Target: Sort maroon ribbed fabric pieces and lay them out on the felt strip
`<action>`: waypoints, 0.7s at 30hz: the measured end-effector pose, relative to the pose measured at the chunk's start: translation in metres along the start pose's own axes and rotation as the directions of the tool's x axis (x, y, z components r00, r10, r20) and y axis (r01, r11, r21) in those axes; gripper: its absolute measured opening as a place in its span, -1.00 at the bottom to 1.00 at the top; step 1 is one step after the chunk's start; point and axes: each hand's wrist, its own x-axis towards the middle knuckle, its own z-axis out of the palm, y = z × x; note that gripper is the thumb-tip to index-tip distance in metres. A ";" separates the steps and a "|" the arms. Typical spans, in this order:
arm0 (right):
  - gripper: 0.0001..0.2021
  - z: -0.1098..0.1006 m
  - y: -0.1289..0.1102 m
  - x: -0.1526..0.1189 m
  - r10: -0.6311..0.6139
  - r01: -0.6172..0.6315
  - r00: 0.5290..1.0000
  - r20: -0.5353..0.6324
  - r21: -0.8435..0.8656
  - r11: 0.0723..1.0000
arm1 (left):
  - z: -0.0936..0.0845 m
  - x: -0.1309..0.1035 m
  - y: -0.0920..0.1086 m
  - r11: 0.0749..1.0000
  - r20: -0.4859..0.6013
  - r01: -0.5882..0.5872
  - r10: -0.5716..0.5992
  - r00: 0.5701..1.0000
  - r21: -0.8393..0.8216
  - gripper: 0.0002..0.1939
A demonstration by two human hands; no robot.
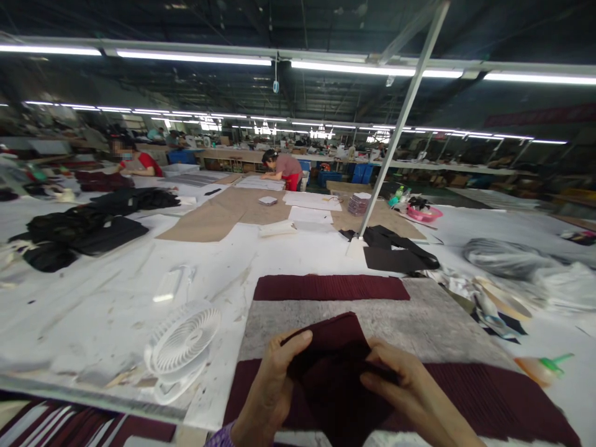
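Observation:
A folded piece of dark maroon fabric (pixel 335 335) is held up between my two hands above the grey board. My left hand (pixel 274 379) pinches its left edge, thumb on top. On the other side, my right hand (pixel 400 379) grips the right edge between thumb and fingers. Below my hands a row of overlapping maroon fabric pieces (pixel 484 397) runs across the grey board (pixel 419 323). Farther back on the board lies another row of maroon pieces (pixel 330 287).
A small white fan (pixel 186 347) stands left of the board. A metal pole (pixel 400 124) rises behind it, near black fabric pieces (pixel 400 251). An orange bottle with a green nozzle (pixel 544 369) lies at right. Two people (pixel 286 171) (pixel 139 162) work at the far tables.

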 end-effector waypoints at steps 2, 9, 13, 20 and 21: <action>-0.84 -0.002 0.001 0.000 -0.004 0.004 1.000 -0.004 -0.017 1.000 | -0.001 0.002 0.005 1.000 -0.002 -0.028 0.028 1.000 -0.008 -0.82; -0.91 -0.019 -0.009 -0.007 -0.012 0.012 0.998 0.063 0.001 1.000 | -0.016 0.015 0.035 0.947 -0.193 -0.310 0.321 0.927 0.084 -0.86; -0.88 -0.019 -0.022 -0.009 0.005 -0.003 0.985 0.170 -0.011 1.000 | -0.020 0.023 0.029 0.934 -0.175 -0.291 0.327 0.929 0.206 -0.76; -0.89 -0.010 -0.023 0.010 -0.055 0.055 0.998 0.004 0.022 0.998 | -0.002 0.008 0.014 0.943 0.069 -0.193 0.181 0.981 0.272 -0.74; -0.89 -0.009 -0.022 0.012 -0.043 0.044 0.999 -0.033 0.032 0.999 | -0.001 0.006 0.015 0.951 0.090 -0.172 0.154 0.984 0.256 -0.73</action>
